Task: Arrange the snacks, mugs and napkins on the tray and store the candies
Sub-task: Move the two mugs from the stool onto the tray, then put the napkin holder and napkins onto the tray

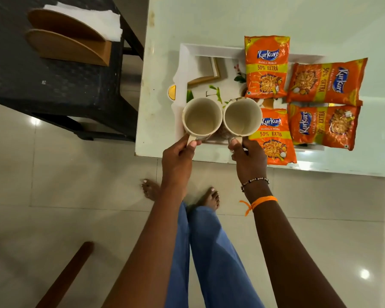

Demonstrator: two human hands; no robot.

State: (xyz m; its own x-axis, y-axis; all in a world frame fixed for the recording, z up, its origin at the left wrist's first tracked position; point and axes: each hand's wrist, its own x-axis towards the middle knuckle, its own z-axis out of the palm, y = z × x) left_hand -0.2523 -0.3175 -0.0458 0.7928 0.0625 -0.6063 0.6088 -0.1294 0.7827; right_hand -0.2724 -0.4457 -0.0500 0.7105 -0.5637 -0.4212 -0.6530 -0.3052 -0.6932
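Note:
A white tray [185,63] with a floral base lies on the pale glass table [209,18]. Several orange Kurkure snack packets [266,65] cover its right half. Two empty cream mugs stand side by side over the tray's near left part. My left hand [178,158] grips the handle of the left mug [202,117]. My right hand [248,158] grips the handle of the right mug [242,116]. White napkins [91,18] sit in a wooden holder [67,45] on the dark table at the left. No candies are in view.
The dark table [53,85] stands left of the glass table with a narrow gap between them. The glass table's near edge [209,157] runs just under my hands. A wooden bar [67,274] crosses the tiled floor at the lower left.

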